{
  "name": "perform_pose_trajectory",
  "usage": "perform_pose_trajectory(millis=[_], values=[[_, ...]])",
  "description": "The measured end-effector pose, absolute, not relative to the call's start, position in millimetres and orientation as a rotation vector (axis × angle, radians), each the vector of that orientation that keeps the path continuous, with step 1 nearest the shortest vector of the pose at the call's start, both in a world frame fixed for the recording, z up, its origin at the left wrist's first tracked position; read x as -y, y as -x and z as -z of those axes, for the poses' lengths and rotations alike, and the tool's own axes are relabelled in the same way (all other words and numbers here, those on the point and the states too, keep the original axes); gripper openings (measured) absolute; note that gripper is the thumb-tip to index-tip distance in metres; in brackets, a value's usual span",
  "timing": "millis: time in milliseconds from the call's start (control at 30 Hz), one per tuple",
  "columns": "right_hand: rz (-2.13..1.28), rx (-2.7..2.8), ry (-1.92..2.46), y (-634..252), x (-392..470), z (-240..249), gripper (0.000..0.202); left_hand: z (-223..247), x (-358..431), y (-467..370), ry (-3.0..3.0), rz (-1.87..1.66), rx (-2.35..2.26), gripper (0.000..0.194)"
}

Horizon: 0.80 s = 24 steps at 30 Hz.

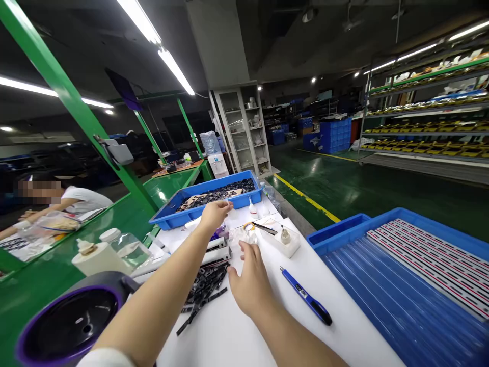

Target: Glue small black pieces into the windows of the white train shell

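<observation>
My left hand (216, 214) reaches forward near the front edge of a blue tray (168, 221) filled with small black parts (217, 193). Its fingers are pinched together, and whatever they hold is too small to name. My right hand (250, 278) hovers over the white table (229, 331) with its fingers apart and nothing in them. Just beyond it lies crumpled clear plastic (242, 235). Left of my right hand, a heap of black strips (204, 288) sits below white boxes (216, 252). A blue screwdriver-like tool (301, 290) rests to the right.
A white dish (288, 244) with a small jar and black tweezers (264, 228) are behind the tool. At left stand a clear bottle (128, 250), a white roll (99, 260) and a purple-rimmed black bin (72, 318). Blue trays (321, 248) flank the right; a person sits far left.
</observation>
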State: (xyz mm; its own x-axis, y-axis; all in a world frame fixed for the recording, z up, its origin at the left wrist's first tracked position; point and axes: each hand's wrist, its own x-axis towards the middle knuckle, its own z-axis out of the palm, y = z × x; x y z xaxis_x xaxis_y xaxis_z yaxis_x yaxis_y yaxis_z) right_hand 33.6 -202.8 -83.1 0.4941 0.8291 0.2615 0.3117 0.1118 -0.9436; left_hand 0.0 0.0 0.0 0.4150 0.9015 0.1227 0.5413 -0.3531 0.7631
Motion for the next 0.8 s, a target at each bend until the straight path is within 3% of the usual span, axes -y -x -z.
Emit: perform_pose_trajectory(millis=[133,367,500,700,800], values=[[-0.586,1.094,1.464,-31.3,204.0,81.4,0.045,26.6,-45.0,-29.6,-2.035,-0.658,-1.426,0.036],[-0.591,1.095,1.443,-30.0,200.9,77.0,0.041,65.9,-74.9,-55.4,-2.046,-0.596,-1.624,0.035],[-0.610,1.073,1.445,-29.1,200.4,76.5,0.039,67.3,-75.2,-57.1,-2.086,-0.672,-1.672,0.036],[-0.522,1.012,1.364,-29.2,199.1,76.5,0.037,58.4,-41.9,-58.7,-2.248,-1.060,-1.552,0.050],[-0.456,0.979,1.306,-31.2,199.8,74.9,0.035,58.4,-32.8,-72.9,-2.325,-1.027,-1.435,0.046]])
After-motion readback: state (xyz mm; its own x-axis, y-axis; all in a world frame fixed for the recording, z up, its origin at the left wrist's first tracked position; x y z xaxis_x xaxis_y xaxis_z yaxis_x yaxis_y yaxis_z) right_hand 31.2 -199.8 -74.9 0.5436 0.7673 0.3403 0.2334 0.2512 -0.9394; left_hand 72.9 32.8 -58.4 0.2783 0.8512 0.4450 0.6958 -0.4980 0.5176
